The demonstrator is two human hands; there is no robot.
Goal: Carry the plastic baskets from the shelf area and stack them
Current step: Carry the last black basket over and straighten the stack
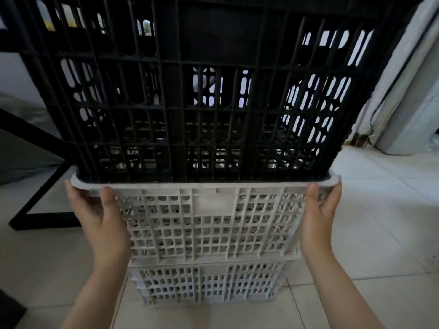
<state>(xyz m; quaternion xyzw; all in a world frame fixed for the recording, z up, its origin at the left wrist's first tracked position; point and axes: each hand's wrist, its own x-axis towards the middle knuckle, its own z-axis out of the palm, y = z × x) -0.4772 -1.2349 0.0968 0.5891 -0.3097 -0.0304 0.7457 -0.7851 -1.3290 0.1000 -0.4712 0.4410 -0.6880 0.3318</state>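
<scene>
Black basket (213, 91) atop white baskets (209, 224)

The floor (380, 222) is laid with pale, glossy tiles crossed by thin grout lines. At the left a black metal frame (45, 200) stands on it before a white wall (14, 74), with grey-green fabric (21, 129) behind. At the right a pale wrapped pipe (392, 74) slants down beside a white unit (408, 129). The light is dim.

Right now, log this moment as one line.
stack: black basket in upper white basket, on lower white basket | left hand: grips upper rim | right hand: grips upper rim
</scene>
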